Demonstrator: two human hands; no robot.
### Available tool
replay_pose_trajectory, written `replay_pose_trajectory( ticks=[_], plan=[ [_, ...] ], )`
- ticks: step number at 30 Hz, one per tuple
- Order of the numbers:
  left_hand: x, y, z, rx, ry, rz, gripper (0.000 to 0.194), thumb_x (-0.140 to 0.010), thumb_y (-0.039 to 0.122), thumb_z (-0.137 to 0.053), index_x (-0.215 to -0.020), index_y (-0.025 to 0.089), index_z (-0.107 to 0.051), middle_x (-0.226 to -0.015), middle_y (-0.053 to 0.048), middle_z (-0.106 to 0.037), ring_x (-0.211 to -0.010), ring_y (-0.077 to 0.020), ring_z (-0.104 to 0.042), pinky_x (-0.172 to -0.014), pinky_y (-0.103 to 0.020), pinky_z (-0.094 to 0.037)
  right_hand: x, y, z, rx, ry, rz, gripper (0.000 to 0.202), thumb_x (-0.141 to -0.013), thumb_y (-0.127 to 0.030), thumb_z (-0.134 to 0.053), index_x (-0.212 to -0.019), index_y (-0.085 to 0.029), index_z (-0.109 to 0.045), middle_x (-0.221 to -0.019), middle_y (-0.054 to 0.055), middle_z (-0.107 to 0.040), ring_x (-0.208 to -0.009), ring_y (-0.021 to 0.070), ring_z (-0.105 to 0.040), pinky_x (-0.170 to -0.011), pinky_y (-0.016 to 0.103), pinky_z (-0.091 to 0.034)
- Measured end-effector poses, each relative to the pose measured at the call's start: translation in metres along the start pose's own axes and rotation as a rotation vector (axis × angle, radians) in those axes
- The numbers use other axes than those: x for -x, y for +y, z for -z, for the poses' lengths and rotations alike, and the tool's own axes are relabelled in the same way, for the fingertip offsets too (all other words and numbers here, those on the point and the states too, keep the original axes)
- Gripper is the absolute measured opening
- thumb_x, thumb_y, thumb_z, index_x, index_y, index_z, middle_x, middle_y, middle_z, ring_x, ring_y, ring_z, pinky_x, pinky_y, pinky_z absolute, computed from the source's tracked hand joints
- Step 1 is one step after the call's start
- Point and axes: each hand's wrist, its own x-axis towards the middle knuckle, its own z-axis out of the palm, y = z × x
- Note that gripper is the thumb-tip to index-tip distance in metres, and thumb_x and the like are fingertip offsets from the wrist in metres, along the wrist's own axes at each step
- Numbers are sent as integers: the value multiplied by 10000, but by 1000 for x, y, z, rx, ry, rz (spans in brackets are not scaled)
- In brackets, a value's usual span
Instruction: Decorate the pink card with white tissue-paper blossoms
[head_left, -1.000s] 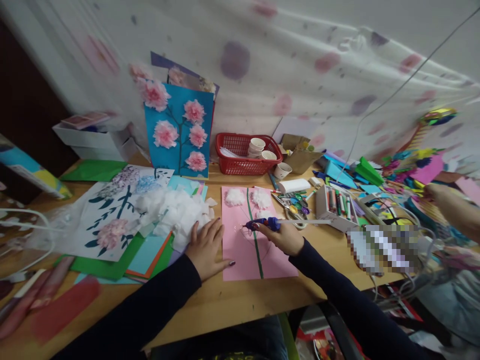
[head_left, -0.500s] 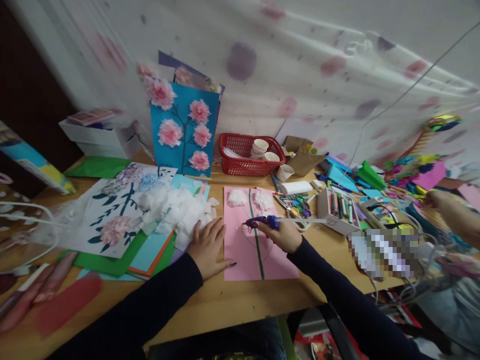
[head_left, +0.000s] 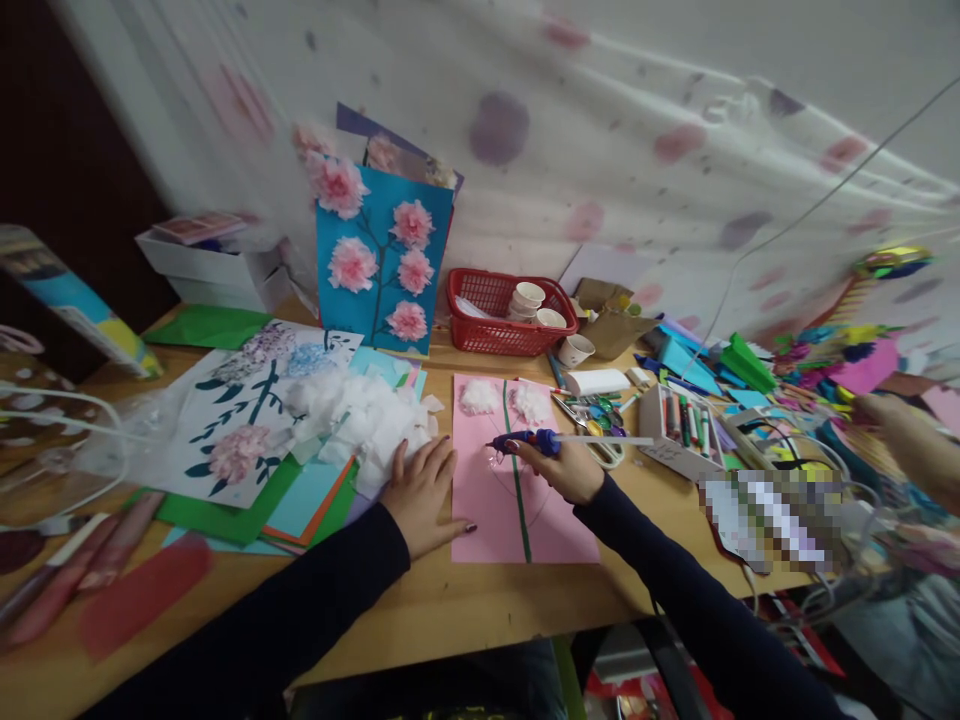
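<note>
A sheet of pink paper (head_left: 484, 530) lies before me with a dark green stripe (head_left: 523, 510) down it and faint curved pencil lines. Two white tissue puffs sit near its top, the left puff (head_left: 478, 397) and the right puff (head_left: 531, 403). Wrapped round a blue hot glue gun (head_left: 541, 441), my right hand (head_left: 574, 472) holds its tip over the left half of the paper. A clear glue stick (head_left: 604, 440) sticks out of its back. My left hand (head_left: 424, 495) rests flat, fingers spread, at the sheet's left edge. Beside it lies a heap of white tissue pieces (head_left: 360, 415).
A blue card with pink paper flowers (head_left: 379, 255) stands at the back. Right of it are a red basket (head_left: 510, 340) with paper cups, scissors (head_left: 574, 410) and a box of markers (head_left: 682, 440). Another person's arm (head_left: 911, 440) shows at far right.
The view has shifted slightly, so things appear a little further right. The glue gun remains over the pink paper's left half, and a shiny glue patch near its tip looks larger.
</note>
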Motion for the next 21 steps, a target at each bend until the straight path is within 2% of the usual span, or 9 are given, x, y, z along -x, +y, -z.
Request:
replay_pose_trajectory(
  ticks=[8, 13, 21],
  plan=[
    [0, 1, 1, -11, -9, 5, 810, -726, 702, -418, -1322, 154, -414, -1419, -145, -360, -1293, -332, -275, -1054, -563, -76, -2, 0, 1, 29, -18, 17, 487, -845, -539, -437, -592, -180, -647, -523, 18, -618, -508, 141, -567, -537, 257, -409],
    [0, 1, 0, -11, 6, -2, 817, -723, 709, -418, -1318, 150, -424, -1407, -154, -372, -1285, -334, -281, -1056, -560, -68, -2, 5, -1, 53, -24, 3, 479, -840, -553, -437, -637, -182, -662, -553, 20, -651, -538, 153, -592, -535, 254, -404],
    [0, -1, -2, -25, 3, -6, 821, -728, 715, -398, -1327, 154, -413, -1418, -145, -361, -1292, -331, -269, -1055, -556, -68, 3, 6, 4, 65, -5, 33, 505, -850, -542, -426, -575, -179, -643, -547, 29, -648, -524, 150, -589, -537, 254, -406]
  ],
)
